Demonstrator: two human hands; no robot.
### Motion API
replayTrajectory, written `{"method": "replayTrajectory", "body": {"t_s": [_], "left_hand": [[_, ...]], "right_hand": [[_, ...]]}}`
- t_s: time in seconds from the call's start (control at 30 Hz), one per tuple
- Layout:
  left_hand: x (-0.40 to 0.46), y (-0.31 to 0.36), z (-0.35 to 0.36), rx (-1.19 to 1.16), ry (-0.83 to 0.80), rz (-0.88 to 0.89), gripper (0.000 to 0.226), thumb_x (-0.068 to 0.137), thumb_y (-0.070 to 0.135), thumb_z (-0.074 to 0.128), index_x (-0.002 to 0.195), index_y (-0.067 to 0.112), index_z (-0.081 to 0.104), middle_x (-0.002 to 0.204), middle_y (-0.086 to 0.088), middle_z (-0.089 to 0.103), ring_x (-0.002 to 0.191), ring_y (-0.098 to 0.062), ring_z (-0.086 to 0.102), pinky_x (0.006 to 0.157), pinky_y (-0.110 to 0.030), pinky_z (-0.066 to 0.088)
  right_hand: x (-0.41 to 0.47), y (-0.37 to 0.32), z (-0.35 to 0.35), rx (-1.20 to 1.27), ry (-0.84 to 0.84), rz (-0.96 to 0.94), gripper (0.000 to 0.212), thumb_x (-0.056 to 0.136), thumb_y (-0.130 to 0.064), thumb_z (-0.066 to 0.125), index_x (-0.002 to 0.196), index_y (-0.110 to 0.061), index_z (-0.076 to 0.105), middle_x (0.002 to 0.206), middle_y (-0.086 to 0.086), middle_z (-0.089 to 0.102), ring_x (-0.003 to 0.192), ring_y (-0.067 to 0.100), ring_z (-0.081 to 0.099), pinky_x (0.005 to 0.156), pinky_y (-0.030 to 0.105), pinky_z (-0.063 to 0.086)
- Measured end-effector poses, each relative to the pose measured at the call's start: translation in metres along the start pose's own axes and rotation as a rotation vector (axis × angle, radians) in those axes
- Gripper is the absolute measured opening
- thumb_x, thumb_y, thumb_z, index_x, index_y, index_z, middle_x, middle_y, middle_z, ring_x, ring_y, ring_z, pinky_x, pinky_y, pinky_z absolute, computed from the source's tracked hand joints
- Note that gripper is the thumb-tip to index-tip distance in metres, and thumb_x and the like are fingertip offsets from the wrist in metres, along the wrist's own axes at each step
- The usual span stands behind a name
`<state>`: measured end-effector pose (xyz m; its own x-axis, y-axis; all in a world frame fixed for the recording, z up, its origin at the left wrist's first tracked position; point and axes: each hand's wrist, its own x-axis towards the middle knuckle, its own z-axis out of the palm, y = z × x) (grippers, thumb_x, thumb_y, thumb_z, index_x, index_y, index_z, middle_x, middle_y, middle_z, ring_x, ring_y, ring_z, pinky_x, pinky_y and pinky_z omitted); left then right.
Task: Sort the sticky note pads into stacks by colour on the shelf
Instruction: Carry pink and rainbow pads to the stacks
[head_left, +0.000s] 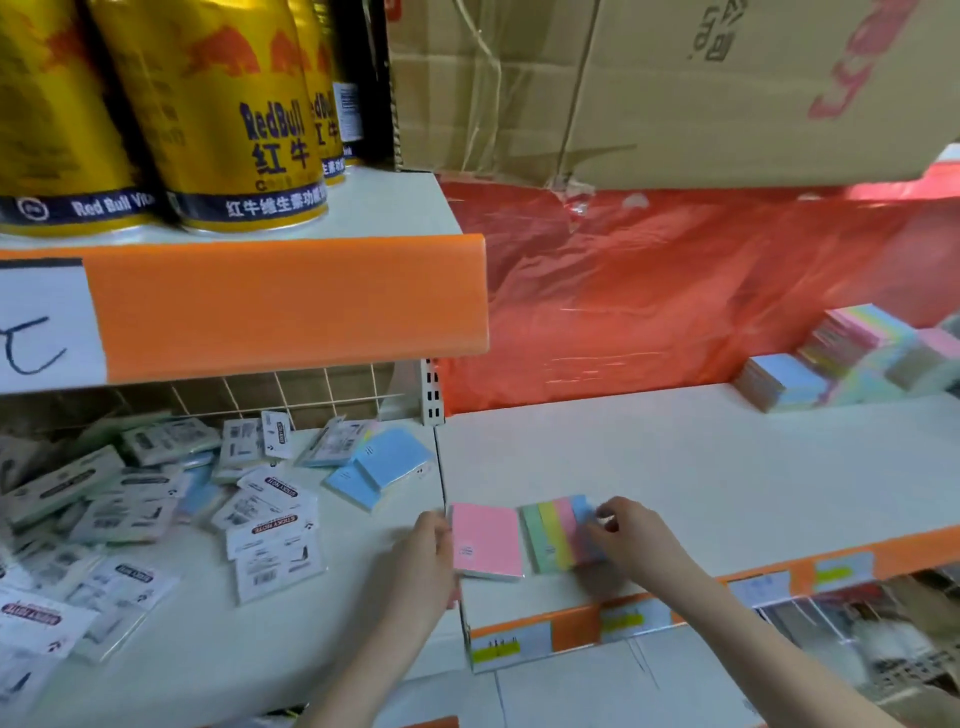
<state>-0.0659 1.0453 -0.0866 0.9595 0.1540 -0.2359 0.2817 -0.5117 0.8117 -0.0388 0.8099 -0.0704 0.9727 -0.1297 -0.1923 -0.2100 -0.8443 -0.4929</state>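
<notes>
Gripping pink pad (487, 540), left hand (426, 564) fingers curled; right hand (631, 535) fingers pinching striped pad (558, 532) on shelf (701, 467).

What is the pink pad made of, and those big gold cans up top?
The pink pad looks like matte paper: thin white sheet edges show along its front side. The gold cans look like shiny metal, probably aluminium, since light glints off their printed walls and rims.
</notes>
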Motion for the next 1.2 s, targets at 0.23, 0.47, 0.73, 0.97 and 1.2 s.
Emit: {"method": "replayTrajectory", "body": {"t_s": [0.23,0.47,0.73,0.97,1.2], "left_hand": [[0.007,0.025,-0.026,0.767,-0.058,0.397,0.030,0.098,0.040,0.041,0.121,0.023,0.048,0.121,0.002,0.057,0.110,-0.018,0.054,0.083,-0.031,0.041],[0.014,0.028,-0.005,0.906,-0.357,0.555,0.079,0.089,0.052,0.054,0.151,0.021,0.016,0.159,-0.002,0.009,0.145,-0.016,0.009,0.115,-0.030,0.011],[0.020,0.025,0.000,1.010,-0.214,0.689,0.070,0.086,0.058,0.048,0.143,0.022,0.030,0.142,0.002,0.038,0.131,-0.019,0.034,0.105,-0.033,0.031],[0.019,0.037,0.015,0.907,-0.038,0.885,0.064,0.077,0.066,0.039,0.116,0.021,0.063,0.110,0.007,0.061,0.102,-0.015,0.060,0.081,-0.029,0.050],[0.012,0.078,0.055,0.839,0.059,1.072,0.067,0.066,0.071,0.030,0.092,0.026,0.071,0.088,0.011,0.067,0.077,-0.010,0.066,0.059,-0.022,0.053]], "right_hand": [[0.004,-0.007,-0.013,-0.142,-0.111,-0.345,0.063,0.082,-0.040,0.068,0.135,-0.013,0.046,0.139,0.009,0.043,0.128,0.023,0.040,0.104,0.025,0.029],[0.001,-0.015,-0.004,-0.284,-0.211,-0.516,0.085,0.075,-0.043,0.073,0.144,-0.018,0.031,0.147,-0.001,0.035,0.134,0.017,0.029,0.109,0.023,0.022],[-0.008,-0.010,0.005,-0.336,-0.037,-0.496,0.083,0.067,-0.055,0.073,0.136,-0.018,0.042,0.133,-0.001,0.047,0.121,0.018,0.041,0.102,0.023,0.030],[-0.025,0.009,-0.020,-0.249,0.125,-0.423,0.090,0.064,-0.056,0.077,0.136,-0.014,0.042,0.136,0.001,0.046,0.122,0.021,0.042,0.100,0.023,0.029],[-0.040,0.051,-0.058,-0.252,0.231,-0.330,0.087,0.070,-0.050,0.075,0.140,-0.015,0.039,0.141,-0.001,0.042,0.129,0.018,0.037,0.104,0.022,0.028]]}}
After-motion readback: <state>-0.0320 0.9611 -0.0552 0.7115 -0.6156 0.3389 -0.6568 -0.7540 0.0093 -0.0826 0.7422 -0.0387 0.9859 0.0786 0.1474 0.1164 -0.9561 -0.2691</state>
